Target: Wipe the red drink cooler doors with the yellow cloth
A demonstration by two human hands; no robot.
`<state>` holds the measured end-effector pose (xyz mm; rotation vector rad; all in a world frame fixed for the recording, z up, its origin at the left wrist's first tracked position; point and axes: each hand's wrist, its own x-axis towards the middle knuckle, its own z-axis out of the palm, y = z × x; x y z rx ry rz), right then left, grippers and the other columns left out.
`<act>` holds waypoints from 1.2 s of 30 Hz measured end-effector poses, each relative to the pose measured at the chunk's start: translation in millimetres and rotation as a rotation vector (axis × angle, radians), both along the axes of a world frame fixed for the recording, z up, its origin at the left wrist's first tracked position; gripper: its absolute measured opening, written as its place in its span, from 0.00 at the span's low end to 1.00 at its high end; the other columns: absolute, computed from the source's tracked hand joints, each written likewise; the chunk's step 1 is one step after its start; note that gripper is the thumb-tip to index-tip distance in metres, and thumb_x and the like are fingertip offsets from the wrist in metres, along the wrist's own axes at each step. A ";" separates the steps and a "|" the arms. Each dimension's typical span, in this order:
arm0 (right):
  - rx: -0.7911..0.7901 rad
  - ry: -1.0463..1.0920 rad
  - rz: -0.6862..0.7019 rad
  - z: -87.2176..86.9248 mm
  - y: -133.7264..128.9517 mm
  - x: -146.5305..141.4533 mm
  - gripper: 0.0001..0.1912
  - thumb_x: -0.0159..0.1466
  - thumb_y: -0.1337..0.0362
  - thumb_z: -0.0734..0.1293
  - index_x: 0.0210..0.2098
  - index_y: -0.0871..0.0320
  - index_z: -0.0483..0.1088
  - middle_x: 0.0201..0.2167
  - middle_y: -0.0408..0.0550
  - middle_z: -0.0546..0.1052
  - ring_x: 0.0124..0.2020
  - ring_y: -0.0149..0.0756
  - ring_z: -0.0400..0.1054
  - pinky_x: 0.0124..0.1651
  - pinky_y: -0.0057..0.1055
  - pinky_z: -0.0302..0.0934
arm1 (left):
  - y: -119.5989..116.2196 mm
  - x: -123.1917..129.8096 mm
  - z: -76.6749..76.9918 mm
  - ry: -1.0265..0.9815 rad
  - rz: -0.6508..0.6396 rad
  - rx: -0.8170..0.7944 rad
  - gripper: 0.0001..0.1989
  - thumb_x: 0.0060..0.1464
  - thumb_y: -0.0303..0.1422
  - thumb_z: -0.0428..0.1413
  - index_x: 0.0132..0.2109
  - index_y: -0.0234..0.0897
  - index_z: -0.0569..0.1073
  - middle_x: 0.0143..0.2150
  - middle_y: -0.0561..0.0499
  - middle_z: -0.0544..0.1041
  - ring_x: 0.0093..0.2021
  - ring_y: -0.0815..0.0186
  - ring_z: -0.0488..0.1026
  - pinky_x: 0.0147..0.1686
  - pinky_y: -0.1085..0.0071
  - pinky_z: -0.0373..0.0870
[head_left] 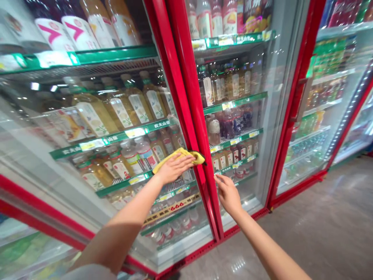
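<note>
My left hand (pixel 175 167) lies flat with its fingers stretched out on a yellow cloth (pixel 166 157) with a dark edge. Under that hand, the cloth is pressed against the glass door (pixel 186 177) and reaches onto its red frame (pixel 192 136). Lower and to the right, my right hand (pixel 229 192) is at the red frame of the neighbouring door (pixel 208 153). Its fingers are bent, with the fingertips near or against that frame's edge; whether they grip it I cannot tell. Behind the glass stand bottled drinks (pixel 125 109) in rows.
Green-edged shelves (pixel 116 140) with price labels fill the coolers. Further right is another red-framed cooler door (pixel 294 101) with a long handle (pixel 300 99). The grey floor (pixel 329 217) shows at the lower right. A red frame (pixel 43 214) crosses the lower left.
</note>
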<state>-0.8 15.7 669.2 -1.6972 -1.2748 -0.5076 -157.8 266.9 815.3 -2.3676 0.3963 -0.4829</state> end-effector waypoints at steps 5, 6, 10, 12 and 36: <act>0.104 0.015 0.029 36.0 4.1 -1.5 0.32 0.61 0.77 0.58 0.62 0.52 0.70 0.58 0.55 0.74 0.58 0.47 0.67 0.60 0.50 0.66 | -6.2 -2.2 1.6 -0.230 0.211 -0.075 0.27 0.65 0.29 0.48 0.70 0.37 0.59 0.73 0.42 0.59 0.76 0.59 0.44 0.73 0.46 0.29; 0.105 0.007 0.039 36.5 6.7 -2.9 0.32 0.61 0.76 0.58 0.63 0.51 0.69 0.59 0.55 0.73 0.59 0.47 0.66 0.61 0.51 0.65 | -6.6 -3.2 -13.4 -0.191 0.194 -0.079 0.27 0.65 0.28 0.47 0.70 0.38 0.60 0.72 0.42 0.60 0.75 0.60 0.46 0.74 0.47 0.30; 0.033 -0.055 0.050 18.6 21.4 -11.1 0.33 0.62 0.76 0.58 0.65 0.52 0.67 0.61 0.56 0.72 0.62 0.46 0.64 0.63 0.48 0.63 | -8.2 -8.8 -90.7 -0.004 0.078 -0.067 0.24 0.62 0.24 0.49 0.64 0.38 0.69 0.68 0.47 0.68 0.72 0.65 0.56 0.75 0.59 0.36; -0.019 -0.089 0.074 6.5 29.3 -16.0 0.33 0.62 0.77 0.58 0.64 0.52 0.68 0.61 0.56 0.72 0.63 0.46 0.64 0.63 0.49 0.64 | -9.8 -9.8 -120.2 0.066 0.029 -0.052 0.18 0.62 0.24 0.50 0.55 0.39 0.75 0.64 0.51 0.74 0.69 0.69 0.61 0.74 0.67 0.42; 0.093 -0.216 0.309 66.1 48.6 -70.1 0.34 0.65 0.76 0.58 0.67 0.47 0.62 0.65 0.54 0.69 0.66 0.47 0.63 0.61 0.53 0.67 | 14.9 -121.1 -75.7 -0.374 0.396 -0.070 0.30 0.62 0.35 0.55 0.69 0.42 0.62 0.70 0.47 0.65 0.75 0.59 0.49 0.73 0.50 0.23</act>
